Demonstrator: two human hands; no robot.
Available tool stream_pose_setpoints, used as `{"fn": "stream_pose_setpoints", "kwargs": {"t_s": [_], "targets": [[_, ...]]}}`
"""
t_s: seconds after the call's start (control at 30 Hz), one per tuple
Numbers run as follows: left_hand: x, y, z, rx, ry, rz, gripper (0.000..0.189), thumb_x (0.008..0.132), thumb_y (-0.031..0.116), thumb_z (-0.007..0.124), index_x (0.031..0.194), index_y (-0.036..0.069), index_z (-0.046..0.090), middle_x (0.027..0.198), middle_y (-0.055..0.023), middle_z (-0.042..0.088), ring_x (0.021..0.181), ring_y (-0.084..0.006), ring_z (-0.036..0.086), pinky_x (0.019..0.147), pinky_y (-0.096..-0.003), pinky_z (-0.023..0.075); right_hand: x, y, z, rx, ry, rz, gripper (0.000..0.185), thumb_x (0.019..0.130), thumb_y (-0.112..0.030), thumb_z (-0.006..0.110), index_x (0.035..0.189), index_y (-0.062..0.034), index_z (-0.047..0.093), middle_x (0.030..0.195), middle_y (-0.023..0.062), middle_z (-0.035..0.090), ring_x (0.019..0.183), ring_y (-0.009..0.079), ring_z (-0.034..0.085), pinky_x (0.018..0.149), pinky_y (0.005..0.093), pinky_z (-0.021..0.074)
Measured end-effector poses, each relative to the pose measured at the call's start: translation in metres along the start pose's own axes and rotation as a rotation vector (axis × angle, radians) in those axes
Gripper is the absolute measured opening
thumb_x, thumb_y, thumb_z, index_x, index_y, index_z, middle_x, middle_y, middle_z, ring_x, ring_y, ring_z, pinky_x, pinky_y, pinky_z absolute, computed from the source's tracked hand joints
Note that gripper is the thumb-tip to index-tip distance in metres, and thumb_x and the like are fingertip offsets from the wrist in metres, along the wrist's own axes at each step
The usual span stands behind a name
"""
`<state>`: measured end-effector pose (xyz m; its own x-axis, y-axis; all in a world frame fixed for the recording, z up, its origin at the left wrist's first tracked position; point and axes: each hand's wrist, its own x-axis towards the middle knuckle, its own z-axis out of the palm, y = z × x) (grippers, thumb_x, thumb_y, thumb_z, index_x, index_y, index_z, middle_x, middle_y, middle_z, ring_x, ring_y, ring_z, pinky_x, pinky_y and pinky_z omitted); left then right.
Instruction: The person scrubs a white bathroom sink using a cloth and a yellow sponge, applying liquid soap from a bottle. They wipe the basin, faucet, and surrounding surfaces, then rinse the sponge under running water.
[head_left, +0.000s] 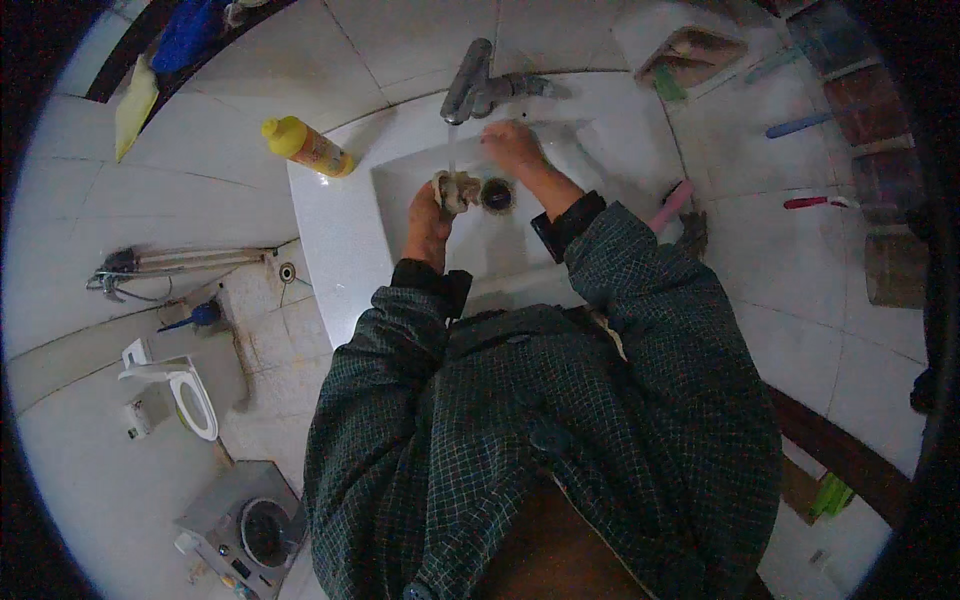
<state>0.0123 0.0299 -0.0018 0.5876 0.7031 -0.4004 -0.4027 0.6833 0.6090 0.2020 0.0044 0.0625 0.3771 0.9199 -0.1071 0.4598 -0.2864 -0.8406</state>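
Observation:
My left hand (428, 229) grips a crumpled, pale beige thing (454, 192), perhaps a wet cloth, over the white washbasin (346, 232). A thin stream of water (452, 150) falls onto it from the chrome tap (470, 79). My right hand (517, 148) is over the basin, to the right of the stream and just below the tap. Its fingers look curled, and blur hides whether anything lies inside them. Between the hands, the dark round drain (496, 196) shows in the basin floor.
A yellow bottle (311, 146) stands on the basin's left rim. At the right edge lies a pink-handled brush (673, 205). Wall-mounted cups (866, 105) with toothbrushes are farther right. A toilet (196, 405) and a washing machine (244, 525) stand at lower left.

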Motion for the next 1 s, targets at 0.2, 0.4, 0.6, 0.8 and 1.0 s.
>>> {"fn": "stream_pose_setpoints", "kwargs": {"t_s": [0.2, 0.4, 0.6, 0.8, 1.0], "targets": [[-0.01, 0.008, 0.003, 0.072, -0.02, -0.036, 0.033, 0.091, 0.02, 0.034, 0.111, -0.002, 0.049, 0.101, -0.0161, 0.058, 0.089, -0.0276, 0.058, 0.07, -0.0335, 0.0477, 0.059, 0.045, -0.047, 0.15, 0.539, 0.037, 0.052, 0.073, -0.022, 0.064, 0.117, -0.0003, 0.047, 0.112, 0.0136, 0.052, 0.102, 0.0279, 0.05, 0.086, 0.0357, 0.0394], [-0.011, -0.007, -0.002, -0.1, -0.038, 0.036, 0.033, 0.091, 0.02, 0.035, 0.112, -0.002, 0.048, 0.105, -0.016, 0.056, 0.094, -0.0284, 0.057, 0.075, -0.0372, 0.048, 0.041, 0.047, -0.05, 0.238, 0.198, 0.008, 0.067, 0.075, -0.03, 0.064, 0.129, -0.0018, 0.036, 0.126, 0.0181, 0.045, 0.116, 0.0296, 0.045, 0.094, 0.0351, 0.0368], [0.005, -0.023, 0.016, 0.015, 0.12, 0.153, 0.034, 0.092, 0.023, 0.037, 0.114, -0.001, 0.046, 0.103, -0.0127, 0.058, 0.093, -0.0253, 0.058, 0.075, -0.0361, 0.0496, -0.014, 0.024, -0.031, 0.186, 0.305, 0.072, 0.068, 0.078, -0.035, 0.062, 0.132, -0.0057, 0.034, 0.128, 0.013, 0.045, 0.117, 0.0287, 0.042, 0.097, 0.0352, 0.0336], [-0.012, -0.019, 0.055, 0.219, 0.097, 0.044, 0.049, 0.09, 0.03, 0.046, 0.128, 0.002, 0.035, 0.111, -0.0096, 0.053, 0.097, -0.0201, 0.053, 0.082, -0.0339, 0.0446, -0.079, -0.006, 0.023, 1.155, -0.32, 0.6, 0.055, 0.079, -0.054, 0.054, 0.111, -0.01, 0.051, 0.101, 0.0059, 0.058, 0.093, 0.0203, 0.054, 0.07, 0.0373, 0.0468], [-0.035, 0.019, 0.065, 0.474, 0.073, 0.302, 0.046, 0.087, 0.034, 0.049, 0.121, 0.004, 0.048, 0.112, -0.0056, 0.054, 0.099, -0.0168, 0.051, 0.088, -0.0276, 0.037, -0.078, -0.007, 0.023, 1.325, -0.336, 0.537, 0.032, 0.083, -0.037, 0.057, 0.102, -0.0108, 0.055, 0.084, 0.0052, 0.059, 0.072, 0.0178, 0.055, 0.06, 0.0287, 0.0439]]}}
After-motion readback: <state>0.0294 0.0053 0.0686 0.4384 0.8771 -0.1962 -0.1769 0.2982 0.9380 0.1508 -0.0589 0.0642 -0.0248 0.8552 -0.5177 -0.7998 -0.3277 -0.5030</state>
